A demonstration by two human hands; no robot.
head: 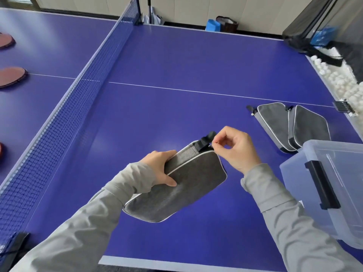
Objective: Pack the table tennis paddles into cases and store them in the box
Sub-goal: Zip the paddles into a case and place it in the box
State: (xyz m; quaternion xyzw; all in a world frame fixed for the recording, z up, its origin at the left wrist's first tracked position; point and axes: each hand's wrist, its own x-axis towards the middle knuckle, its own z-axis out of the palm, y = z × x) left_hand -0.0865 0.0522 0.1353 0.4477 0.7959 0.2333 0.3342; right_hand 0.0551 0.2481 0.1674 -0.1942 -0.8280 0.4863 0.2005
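the left hand [161, 169] grips the grey paddle case [186, 185] by its edge, tilted over the tabletop [176, 65], and the right hand [237, 150] pinches the zipper pull [211, 146] at its top corner. brace the case firmly and draw the pull along the seam, not outward. the clear plastic box [290, 171] stands close on the right, two spare cases [290, 126] lie beyond it, and the net [64, 107] and red paddles [11, 76] are well left, leaving open room ahead.

grey cases 3: near-centre case [176, 185], left lying case [273, 124] and right lying case [310, 126] overlapping at right | red paddles 3, left beyond net [78, 99]: far paddle [5, 41], middle paddle [11, 76], near paddle [1, 152] cut by edge | clear box [298, 183] 1, near right | white balls [337, 79] far right: too many to count
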